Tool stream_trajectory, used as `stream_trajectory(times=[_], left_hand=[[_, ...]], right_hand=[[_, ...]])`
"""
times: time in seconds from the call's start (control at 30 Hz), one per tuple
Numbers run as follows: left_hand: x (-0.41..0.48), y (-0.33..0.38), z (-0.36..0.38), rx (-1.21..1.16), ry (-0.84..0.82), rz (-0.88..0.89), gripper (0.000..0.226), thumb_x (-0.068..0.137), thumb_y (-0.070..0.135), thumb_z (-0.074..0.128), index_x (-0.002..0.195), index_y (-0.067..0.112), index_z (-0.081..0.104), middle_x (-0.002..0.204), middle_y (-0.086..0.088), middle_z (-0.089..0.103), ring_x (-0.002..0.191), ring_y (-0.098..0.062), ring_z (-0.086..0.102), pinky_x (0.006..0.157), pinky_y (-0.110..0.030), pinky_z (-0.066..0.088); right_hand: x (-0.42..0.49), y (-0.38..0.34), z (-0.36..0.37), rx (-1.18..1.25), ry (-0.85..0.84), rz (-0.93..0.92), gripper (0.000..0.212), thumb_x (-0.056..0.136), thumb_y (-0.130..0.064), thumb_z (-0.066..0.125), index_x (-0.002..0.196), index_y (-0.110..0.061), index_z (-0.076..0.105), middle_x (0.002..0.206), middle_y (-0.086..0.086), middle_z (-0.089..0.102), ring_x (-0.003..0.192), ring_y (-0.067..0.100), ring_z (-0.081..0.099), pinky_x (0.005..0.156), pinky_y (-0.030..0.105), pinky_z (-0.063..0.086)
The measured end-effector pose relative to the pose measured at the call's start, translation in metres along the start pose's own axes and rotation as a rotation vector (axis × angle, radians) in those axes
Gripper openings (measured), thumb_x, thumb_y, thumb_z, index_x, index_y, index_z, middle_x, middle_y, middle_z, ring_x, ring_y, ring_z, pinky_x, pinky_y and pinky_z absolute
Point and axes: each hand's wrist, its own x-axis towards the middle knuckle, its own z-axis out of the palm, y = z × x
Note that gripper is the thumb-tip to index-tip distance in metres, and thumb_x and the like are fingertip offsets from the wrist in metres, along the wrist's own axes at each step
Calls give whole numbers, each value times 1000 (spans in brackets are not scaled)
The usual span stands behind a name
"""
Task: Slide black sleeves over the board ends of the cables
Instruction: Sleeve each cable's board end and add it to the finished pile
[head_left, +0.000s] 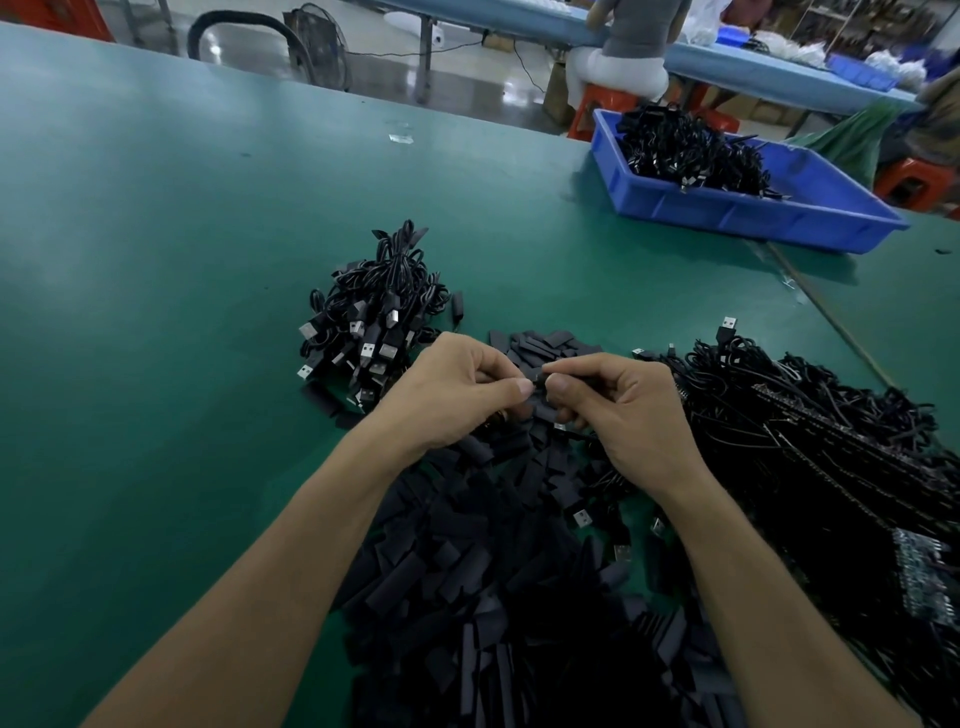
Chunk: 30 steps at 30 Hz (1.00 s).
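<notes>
1. At the middle of a green work surface (156, 260), a person's 2 bare forearms reach forward and the hands meet thumb to thumb above a heap of parts.
2. The left hand (457, 384) has its fingers curled, thumb and forefinger pinching one end of a small black sleeve (536, 375).
3. The right hand (618, 410) grips the same piece from the other side, fingers clenched round it. Whether a cable's board end sits inside the sleeve is hidden by the fingertips.
4. Directly beneath both hands and wrists lies the pile of loose sleeves (467, 571), flat black strips spreading toward the near edge of the frame, with several silver USB plugs (583, 518) showing among them.
5. To the left of the hands, just beside the pile, rests a bundle of coiled cables (374, 322), its plugs pointing toward the camera.
6. To the right, a larger heap of cables (805, 415) sprawls across the surface, and a row of small circuit boards (919, 577) shows at its near right side.
7. Farther back on the right stands a blue bin (753, 208) holding more black cables (685, 150).
8. Beyond the surface's far edge, a seated worker (634, 47) faces away at a long blue bench (727, 67), perched on an orange stool (602, 104), and a floor fan (317, 41) stands on the shiny floor at upper left.
</notes>
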Motion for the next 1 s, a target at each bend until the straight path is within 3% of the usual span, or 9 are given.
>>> stream_trajectory(times=[0.1,0.23,0.37,0.53,0.7,0.8,0.9,1.0], left_hand=[[-1,1,1,39,-18,7,18,93,24,70,79,17,78,76,-11,76,64,-22,56,66,-33,43],[0,1,1,69,-10,28,17,93,23,70,78,21,77,73,3,77,61,-10,61,65,-28,47],[-1,0,2,51,-27,38,16,93,24,70,79,21,77,73,4,77,64,-17,60,64,-31,47],[0,0,4,4,12,53,18,93,24,71,76,20,76,71,4,76,57,-1,63,57,-12,45],[2,-1,7,29,76,52,21,91,31,73,73,21,74,68,6,75,58,-6,65,63,-24,54],[2,2,10,33,123,80,21,91,32,73,73,23,75,67,6,75,60,-9,69,63,-27,56],[0,5,12,1,156,114,19,92,29,72,77,20,77,72,4,76,72,-18,74,76,-42,62],[-1,6,14,-36,182,134,17,93,25,72,80,15,77,76,1,77,77,-19,75,81,-47,61]], right_hand=[[0,0,-2,-8,-6,27,12,89,-12,73,91,-24,75,72,0,74,60,11,68,59,20,53],[0,-3,-3,3,-26,18,12,88,-12,74,91,-23,76,71,2,74,59,12,67,57,16,50],[0,-4,-5,25,-66,37,12,87,-12,75,94,-22,76,72,2,74,59,12,66,57,18,50],[-1,-3,1,86,94,20,22,84,-12,79,100,-27,74,75,-5,75,64,8,70,61,16,53],[-3,1,15,265,364,65,18,82,-15,82,95,-22,72,82,1,77,74,15,74,62,18,55],[-3,0,25,305,415,49,19,84,-20,80,99,-30,73,88,-1,78,80,15,75,71,25,59],[-5,-3,38,300,423,32,29,80,-36,77,108,-40,70,91,1,78,87,19,75,84,37,59],[-5,-5,47,291,453,10,34,88,-26,75,118,-39,66,88,-2,78,85,15,75,82,33,60]])
